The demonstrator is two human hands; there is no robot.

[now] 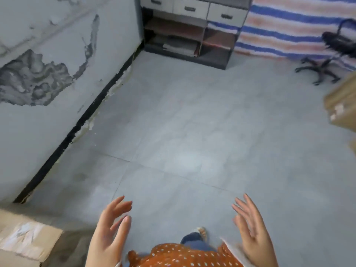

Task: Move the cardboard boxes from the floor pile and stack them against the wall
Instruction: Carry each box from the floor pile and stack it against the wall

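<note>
My left hand [109, 232] and my right hand [252, 228] are raised in front of me at the bottom of the view, palms facing each other, fingers spread, holding nothing. A taped cardboard box [25, 239] sits at the bottom left, close to the peeling wall [48, 60]. Another cardboard box [342, 106] pokes in at the right edge, blurred and partly cut off. Both hands are well apart from either box.
Grey tiled floor [192, 132] stretches ahead. A shelf unit with drawers [192, 31] stands in the far corner. A black office chair [331, 54] is at the far right before a striped sheet [289, 26]. My foot [200, 234] shows below.
</note>
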